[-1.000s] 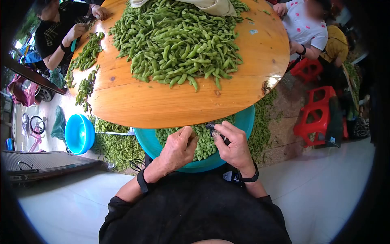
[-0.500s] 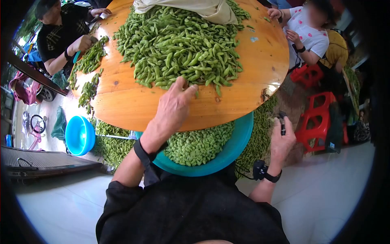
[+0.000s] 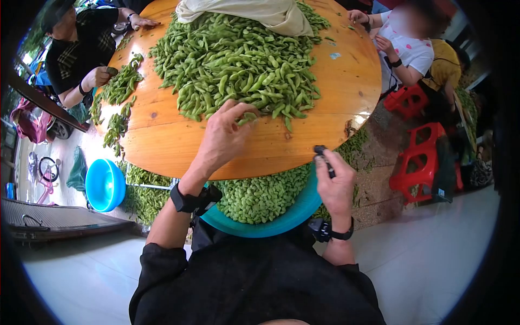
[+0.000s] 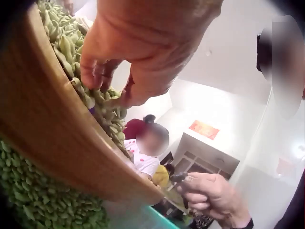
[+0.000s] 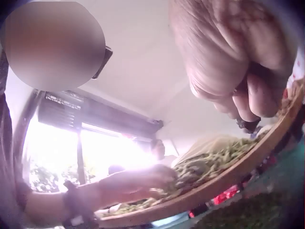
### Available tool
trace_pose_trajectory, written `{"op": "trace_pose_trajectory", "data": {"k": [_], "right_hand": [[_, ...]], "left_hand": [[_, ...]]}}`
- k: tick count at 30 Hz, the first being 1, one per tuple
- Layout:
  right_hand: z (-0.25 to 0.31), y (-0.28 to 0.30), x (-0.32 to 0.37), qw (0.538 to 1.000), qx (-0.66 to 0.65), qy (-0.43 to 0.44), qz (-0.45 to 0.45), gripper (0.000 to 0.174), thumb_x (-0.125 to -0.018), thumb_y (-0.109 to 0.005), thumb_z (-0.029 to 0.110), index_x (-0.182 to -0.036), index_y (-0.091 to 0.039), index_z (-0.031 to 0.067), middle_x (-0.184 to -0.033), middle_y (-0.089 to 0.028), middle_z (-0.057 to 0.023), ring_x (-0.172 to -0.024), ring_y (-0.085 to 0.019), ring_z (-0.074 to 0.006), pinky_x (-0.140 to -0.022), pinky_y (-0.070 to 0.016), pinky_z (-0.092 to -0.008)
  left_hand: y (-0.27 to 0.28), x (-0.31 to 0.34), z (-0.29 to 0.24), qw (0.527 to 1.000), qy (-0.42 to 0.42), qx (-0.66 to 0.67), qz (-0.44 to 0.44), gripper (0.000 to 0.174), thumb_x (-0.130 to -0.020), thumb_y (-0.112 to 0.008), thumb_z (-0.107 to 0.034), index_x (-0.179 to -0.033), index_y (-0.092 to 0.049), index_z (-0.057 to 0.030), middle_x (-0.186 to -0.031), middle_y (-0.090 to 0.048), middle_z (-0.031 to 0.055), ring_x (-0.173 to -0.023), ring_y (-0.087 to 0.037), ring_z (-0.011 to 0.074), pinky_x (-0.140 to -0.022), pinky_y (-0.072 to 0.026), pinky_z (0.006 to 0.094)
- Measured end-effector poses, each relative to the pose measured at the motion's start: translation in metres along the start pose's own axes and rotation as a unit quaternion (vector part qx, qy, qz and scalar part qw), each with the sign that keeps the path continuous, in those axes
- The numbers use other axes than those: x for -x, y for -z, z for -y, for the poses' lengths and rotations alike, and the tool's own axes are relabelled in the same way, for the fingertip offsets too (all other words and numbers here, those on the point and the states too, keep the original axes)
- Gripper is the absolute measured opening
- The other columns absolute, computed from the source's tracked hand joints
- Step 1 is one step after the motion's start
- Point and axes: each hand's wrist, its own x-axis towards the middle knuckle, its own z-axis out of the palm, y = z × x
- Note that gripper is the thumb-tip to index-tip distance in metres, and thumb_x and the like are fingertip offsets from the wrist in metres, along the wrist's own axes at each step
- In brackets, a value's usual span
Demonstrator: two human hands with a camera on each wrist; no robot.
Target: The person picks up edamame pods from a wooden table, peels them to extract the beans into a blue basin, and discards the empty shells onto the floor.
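Note:
A big heap of green soybean pods (image 3: 238,65) covers the middle of the round wooden table (image 3: 179,146). At the heap's near edge my left hand (image 3: 223,135) pinches a soybean pod (image 3: 246,118) between thumb and fingers; the left wrist view has the same hand (image 4: 138,52) bent down over the pods. My right hand (image 3: 337,184), held right of the table's near edge, grips a small black tool (image 3: 320,149) whose working end is too small to make out. Below the table edge, a teal basin (image 3: 287,225) holds shelled green beans (image 3: 254,200).
A cream cloth (image 3: 254,13) lies over the heap's far side. One person (image 3: 81,49) sits at the left, another (image 3: 406,43) at the right. Pods (image 3: 151,200) litter the floor around the basin. A blue bowl (image 3: 105,185) stands left, red stools (image 3: 420,162) right.
From over the basin, my left hand has gone forward to the heap and picked up a pod. My right hand swung out right, then came partway back, still gripping the black tool.

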Motion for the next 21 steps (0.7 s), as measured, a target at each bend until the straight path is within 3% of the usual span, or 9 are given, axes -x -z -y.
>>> {"op": "trace_pose_trajectory", "data": {"k": [1,3,4,6,9,13,16,18,21], "right_hand": [[0.008,-0.008,-0.003,1.000,-0.018,-0.007,0.015,0.018,-0.086,-0.065,-0.001,-0.103,-0.067,-0.0045,-0.083,-0.066,-0.0139,-0.066,-0.062,-0.0199,-0.061,-0.0486,-0.0295],[0.014,-0.021,-0.008,0.998,-0.037,-0.002,0.043,0.019,-0.086,-0.065,0.000,-0.104,-0.067,-0.0047,-0.085,-0.068,-0.0153,-0.066,-0.064,-0.0200,-0.061,-0.0486,-0.0300],[0.015,-0.027,-0.010,0.997,-0.046,-0.006,0.058,0.019,-0.086,-0.065,0.001,-0.104,-0.067,-0.0049,-0.086,-0.068,-0.0158,-0.067,-0.064,-0.0201,-0.061,-0.0487,-0.0300],[0.014,-0.037,-0.012,0.995,-0.057,-0.028,0.079,0.020,-0.086,-0.065,0.002,-0.105,-0.067,-0.0053,-0.088,-0.070,-0.0163,-0.069,-0.065,-0.0197,-0.062,-0.0489,-0.0302],[0.007,-0.044,-0.010,0.986,-0.112,-0.075,0.102,0.022,-0.086,-0.066,0.003,-0.106,-0.067,-0.0051,-0.086,-0.070,-0.0141,-0.068,-0.062,-0.0139,-0.061,-0.0480,-0.0282],[0.006,-0.041,-0.009,0.978,-0.122,-0.120,0.119,0.023,-0.087,-0.066,0.004,-0.108,-0.068,-0.0048,-0.083,-0.069,-0.0115,-0.067,-0.059,-0.0105,-0.060,-0.0472,-0.0269],[0.005,-0.041,-0.008,0.973,-0.150,-0.132,0.117,0.023,-0.087,-0.065,0.005,-0.108,-0.068,-0.0047,-0.081,-0.069,-0.0089,-0.066,-0.056,-0.0081,-0.059,-0.0462,-0.0256],[0.006,-0.043,-0.009,0.971,-0.165,-0.129,0.115,0.024,-0.088,-0.065,0.007,-0.109,-0.068,-0.0043,-0.080,-0.067,-0.0071,-0.064,-0.055,-0.0071,-0.058,-0.0458,-0.0244],[0.007,-0.044,-0.011,0.959,-0.200,-0.151,0.134,0.026,-0.091,-0.063,0.009,-0.113,-0.066,-0.0051,-0.075,-0.063,-0.0049,-0.062,-0.053,-0.0056,-0.054,-0.0434,-0.0224]], "left_hand": [[0.000,0.001,0.002,1.000,-0.001,0.001,0.000,0.020,-0.088,-0.065,-0.006,-0.108,-0.065,-0.0044,-0.092,-0.058,0.0106,-0.080,-0.060,0.0193,-0.069,-0.0497,0.0317],[0.000,0.004,0.005,0.987,0.078,0.143,0.015,0.023,-0.093,-0.065,-0.011,-0.115,-0.062,-0.0050,-0.084,-0.061,0.0025,-0.072,-0.060,0.0087,-0.055,-0.0452,0.0226],[0.001,0.006,0.003,0.986,0.078,0.144,0.015,0.023,-0.093,-0.065,-0.011,-0.115,-0.062,-0.0050,-0.084,-0.061,0.0025,-0.072,-0.060,0.0087,-0.055,-0.0452,0.0226],[0.002,0.008,-0.003,0.969,0.176,0.176,0.004,0.022,-0.093,-0.065,-0.008,-0.114,-0.060,-0.0030,-0.078,-0.062,0.0006,-0.059,-0.056,0.0055,-0.050,-0.0432,0.0217],[-0.003,0.012,0.008,0.980,0.122,0.158,-0.009,0.023,-0.092,-0.066,-0.005,-0.113,-0.058,-0.0008,-0.080,-0.063,0.0024,-0.054,-0.054,0.0044,-0.046,-0.0413,0.0206],[-0.002,0.015,0.004,0.979,0.168,0.113,0.004,0.022,-0.091,-0.066,-0.002,-0.111,-0.058,0.0005,-0.081,-0.063,0.0046,-0.055,-0.055,0.0060,-0.047,-0.0431,0.0225],[-0.009,0.015,0.017,0.991,0.123,0.055,0.002,0.020,-0.089,-0.065,0.000,-0.108,-0.060,0.0016,-0.079,-0.063,0.0062,-0.057,-0.058,0.0079,-0.049,-0.0450,0.0245],[-0.013,0.013,0.022,0.982,-0.128,-0.107,-0.086,0.015,-0.089,-0.063,0.003,-0.103,-0.061,0.0033,-0.078,-0.064,0.0093,-0.060,-0.060,0.0100,-0.053,-0.0472,0.0258],[-0.019,0.015,0.014,0.994,-0.052,-0.049,-0.081,0.010,-0.090,-0.063,0.002,-0.100,-0.062,0.0041,-0.078,-0.065,0.0096,-0.063,-0.061,0.0100,-0.055,-0.0487,0.0244]]}}
